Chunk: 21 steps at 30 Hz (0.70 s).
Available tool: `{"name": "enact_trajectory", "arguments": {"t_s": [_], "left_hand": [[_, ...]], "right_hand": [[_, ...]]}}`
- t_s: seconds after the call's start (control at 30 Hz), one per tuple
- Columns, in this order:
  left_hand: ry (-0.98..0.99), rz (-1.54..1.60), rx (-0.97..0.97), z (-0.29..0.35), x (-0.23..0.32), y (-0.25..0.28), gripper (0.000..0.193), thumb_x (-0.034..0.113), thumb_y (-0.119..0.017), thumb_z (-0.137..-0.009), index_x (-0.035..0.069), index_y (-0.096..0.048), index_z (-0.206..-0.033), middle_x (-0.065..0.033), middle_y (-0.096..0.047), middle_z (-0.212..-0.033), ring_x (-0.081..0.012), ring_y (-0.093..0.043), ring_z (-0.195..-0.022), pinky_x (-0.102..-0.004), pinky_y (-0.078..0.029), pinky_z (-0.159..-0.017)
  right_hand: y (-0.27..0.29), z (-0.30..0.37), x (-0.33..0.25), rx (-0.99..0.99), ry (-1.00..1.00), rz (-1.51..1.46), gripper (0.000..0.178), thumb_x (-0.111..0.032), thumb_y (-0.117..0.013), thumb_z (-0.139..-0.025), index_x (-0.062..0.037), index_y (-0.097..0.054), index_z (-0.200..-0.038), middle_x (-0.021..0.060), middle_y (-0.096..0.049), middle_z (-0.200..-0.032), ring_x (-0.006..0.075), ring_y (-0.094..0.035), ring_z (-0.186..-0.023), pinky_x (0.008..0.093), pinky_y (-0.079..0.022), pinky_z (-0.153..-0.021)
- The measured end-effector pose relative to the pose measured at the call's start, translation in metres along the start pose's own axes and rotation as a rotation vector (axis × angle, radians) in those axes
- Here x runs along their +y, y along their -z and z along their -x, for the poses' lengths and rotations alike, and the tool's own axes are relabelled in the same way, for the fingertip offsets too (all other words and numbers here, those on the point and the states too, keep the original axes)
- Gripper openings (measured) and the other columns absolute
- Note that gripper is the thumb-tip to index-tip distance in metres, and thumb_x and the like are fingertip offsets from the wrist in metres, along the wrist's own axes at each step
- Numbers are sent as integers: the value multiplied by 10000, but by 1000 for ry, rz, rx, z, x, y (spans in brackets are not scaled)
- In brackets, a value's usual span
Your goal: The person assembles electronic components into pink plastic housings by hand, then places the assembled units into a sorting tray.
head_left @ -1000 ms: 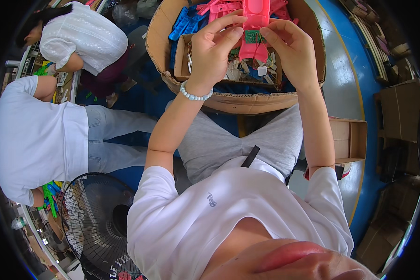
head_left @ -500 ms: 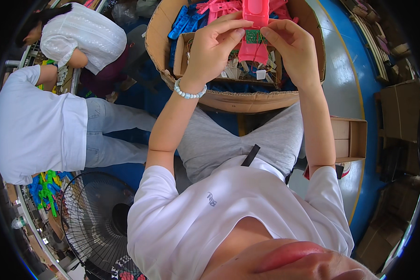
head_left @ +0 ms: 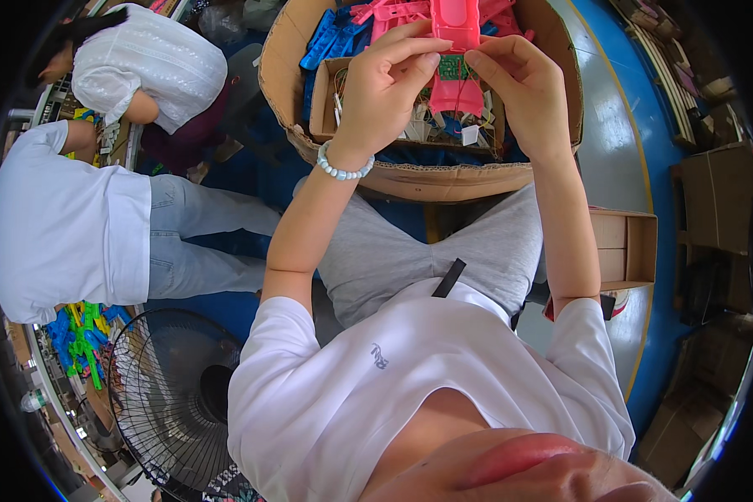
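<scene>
Left hand [head_left: 385,92], right hand [head_left: 523,92], each grip pinching pink casing [head_left: 455,18] over cardboard box [head_left: 443,183], blue floor [head_left: 664,188], black fan [head_left: 217,393]

Two hands [head_left: 385,90] [head_left: 527,94], one green circuit board [head_left: 451,67], seemingly one held pink casing [head_left: 455,18], one fan [head_left: 171,402], two co-workers [head_left: 71,230] [head_left: 155,67]

Floor: blue surface [head_left: 665,180]; glossy grey lane [head_left: 601,138] edged by a yellow line [head_left: 646,180].
Workbench [head_left: 65,432]: long, light-edged, along the left side.
Fan [head_left: 171,402]: black wire guard, beside the workbench.
Right side: brown cartons [head_left: 716,199], stacked.
Light: bright, reflecting off the grey lane.
</scene>
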<state>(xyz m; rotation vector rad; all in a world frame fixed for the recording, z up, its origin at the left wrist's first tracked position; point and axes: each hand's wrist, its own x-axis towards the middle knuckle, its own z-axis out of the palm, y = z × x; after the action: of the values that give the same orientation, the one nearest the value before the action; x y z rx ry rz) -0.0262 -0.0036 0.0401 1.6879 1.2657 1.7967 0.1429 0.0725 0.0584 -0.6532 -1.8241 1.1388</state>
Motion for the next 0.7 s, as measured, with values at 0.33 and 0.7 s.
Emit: {"name": "enact_trajectory", "arguments": {"t_s": [0.33,0.7], "left_hand": [[-50,54,39,-8,17,-6,161,22,-641,-913,0,-727,-1049,-122,-638,-1220,-164,-619,-1074,-273,-487,-911],[-138,44,10,-22,8,-14,163,22,-616,-924,-25,-706,-1051,-158,-613,-1223,-137,-662,-933,-222,-585,-713]], "right_hand": [[2,0,-8,80,66,-211,167,-34,-717,-870,28,-645,-1008,55,-695,-916,92,-646,-876,223,-521,-789],[6,-1,5,112,62,-321,181,13,-699,-875,38,-630,-1041,53,-679,-956,102,-646,-893,229,-528,-809]]}}
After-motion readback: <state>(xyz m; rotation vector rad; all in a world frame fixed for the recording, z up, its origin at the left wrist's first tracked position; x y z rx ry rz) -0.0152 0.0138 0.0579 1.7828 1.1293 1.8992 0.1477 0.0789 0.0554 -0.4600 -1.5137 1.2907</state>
